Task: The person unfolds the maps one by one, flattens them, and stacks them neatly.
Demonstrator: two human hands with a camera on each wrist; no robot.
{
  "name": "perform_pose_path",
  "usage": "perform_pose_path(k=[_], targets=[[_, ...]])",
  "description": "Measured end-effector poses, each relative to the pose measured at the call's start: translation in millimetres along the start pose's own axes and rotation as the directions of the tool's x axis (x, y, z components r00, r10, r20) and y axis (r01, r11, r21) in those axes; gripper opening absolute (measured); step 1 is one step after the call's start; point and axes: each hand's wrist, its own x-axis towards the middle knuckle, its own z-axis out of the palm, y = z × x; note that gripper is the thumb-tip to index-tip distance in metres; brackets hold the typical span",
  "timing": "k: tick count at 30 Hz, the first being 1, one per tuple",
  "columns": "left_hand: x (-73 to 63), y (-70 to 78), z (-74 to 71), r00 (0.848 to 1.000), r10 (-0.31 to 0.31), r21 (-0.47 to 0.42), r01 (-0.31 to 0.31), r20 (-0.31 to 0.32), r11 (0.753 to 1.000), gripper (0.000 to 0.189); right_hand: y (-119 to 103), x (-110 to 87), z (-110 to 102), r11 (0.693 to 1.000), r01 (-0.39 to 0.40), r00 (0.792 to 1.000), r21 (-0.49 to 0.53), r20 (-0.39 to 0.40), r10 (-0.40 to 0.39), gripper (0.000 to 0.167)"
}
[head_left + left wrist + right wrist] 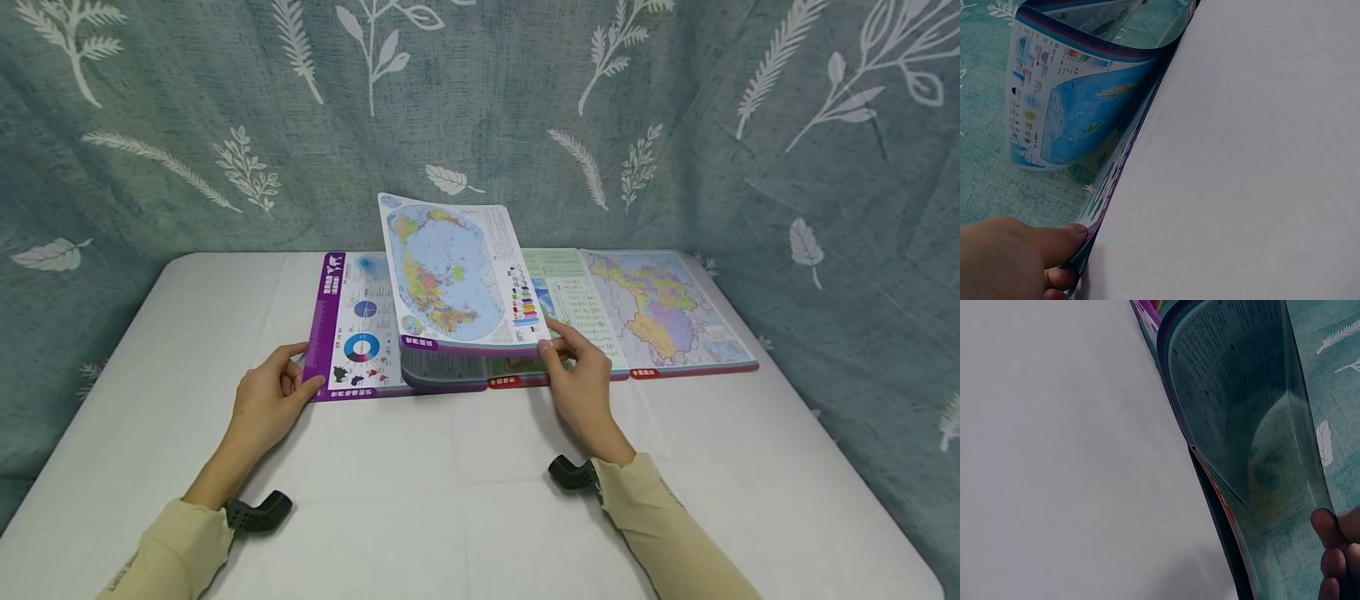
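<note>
A wide laminated folding map lies across the table, with a purple-edged panel (pixel 318 350) at its left end. My left hand (pixel 266 396) pinches that panel's near-left corner, thumb on top. In the middle, a world map page (pixel 450 275) is raised and curls over the panels below. My right hand (pixel 579 387) holds this page by its near-right corner between thumb and fingers. The left wrist view shows the curled page (pixel 1079 106) bending beyond my left thumb. In the right wrist view, the underside (pixel 1229 394) of the page arches up, bearing dense text.
To the right lies a flat panel with a coloured map (pixel 660 308), next to a green text panel (pixel 577 300). A white cloth covers the table (pixel 420 500). Behind it hangs a green-blue curtain (pixel 480 125) with white leaf prints. Each wrist carries a black camera mount (pixel 258 512).
</note>
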Motion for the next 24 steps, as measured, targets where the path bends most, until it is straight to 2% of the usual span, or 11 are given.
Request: perform_pose_path(k=[19,24], targets=[[0.0,0.2,-0.3,1.0,-0.013,0.0,0.013,0.002,1.0,0.056,21.3,8.8,-22.5,1.0,-0.024,0.999,0.006,-0.034,0.025,0.035],[0.0,-0.6,0.7,1.0,-0.009,0.004,0.01,-0.001,1.0,0.055,27.8,11.8,-27.7,1.0,0.0,0.999,0.021,-0.049,0.001,0.035]])
